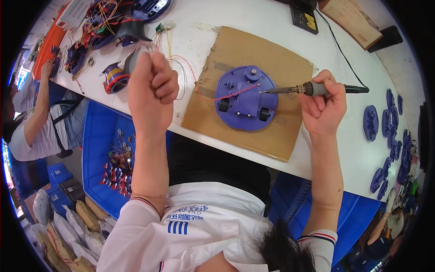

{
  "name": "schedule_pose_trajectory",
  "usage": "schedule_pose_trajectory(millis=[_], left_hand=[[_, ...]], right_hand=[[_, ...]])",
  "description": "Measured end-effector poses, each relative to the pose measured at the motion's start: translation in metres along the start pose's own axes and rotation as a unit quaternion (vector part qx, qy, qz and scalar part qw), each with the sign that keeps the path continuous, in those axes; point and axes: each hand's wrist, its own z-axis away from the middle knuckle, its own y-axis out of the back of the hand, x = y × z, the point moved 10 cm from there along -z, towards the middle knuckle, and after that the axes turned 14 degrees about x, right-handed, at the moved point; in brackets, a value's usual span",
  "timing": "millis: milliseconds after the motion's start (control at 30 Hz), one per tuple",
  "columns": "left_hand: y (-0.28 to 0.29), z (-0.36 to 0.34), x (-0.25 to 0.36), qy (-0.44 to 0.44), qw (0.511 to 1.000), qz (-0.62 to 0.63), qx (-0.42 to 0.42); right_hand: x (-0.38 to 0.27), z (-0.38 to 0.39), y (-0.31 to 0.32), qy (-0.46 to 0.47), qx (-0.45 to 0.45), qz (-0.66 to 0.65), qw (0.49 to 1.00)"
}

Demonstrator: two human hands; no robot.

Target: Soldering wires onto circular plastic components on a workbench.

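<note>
A round purple plastic base with two black wheels lies on the cardboard sheet. In my right hand is a soldering iron, gripped like a pen. Its tip points left, over the base's right half. A red wire runs across the base and curves up toward the left. My left hand is raised left of the cardboard with its fingers curled; what they hold, if anything, is hidden. Beside that hand is a blue, red and yellow toy shell with a dark grey part, partly covered by the hand.
Wired toy parts crowd the table's far left. A soldering stand is at the back, its black cord trailing right. Several purple bases lie along the right. A blue bin holds assembled toys. A co-worker's arm reaches in at left.
</note>
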Motion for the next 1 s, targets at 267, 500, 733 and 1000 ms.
schedule_pose_trajectory(millis=[267, 500, 733, 1000], left_hand=[[-0.002, 0.034, -0.008, -0.031, 0.954, -0.242, 0.176], [-0.049, 0.073, -0.018, -0.308, 0.756, -0.573, 0.064], [-0.039, 0.084, -0.027, -0.371, 0.713, -0.588, 0.090], [-0.048, 0.089, -0.026, -0.497, 0.656, -0.566, 0.055]], right_hand=[[0.014, 0.013, -0.009, 0.023, 0.004, 0.106, 0.994], [0.018, 0.018, -0.013, 0.033, 0.013, 0.155, 0.987], [0.016, 0.019, -0.014, 0.045, 0.011, 0.159, 0.986], [0.017, 0.020, -0.016, 0.059, 0.015, 0.177, 0.982]])
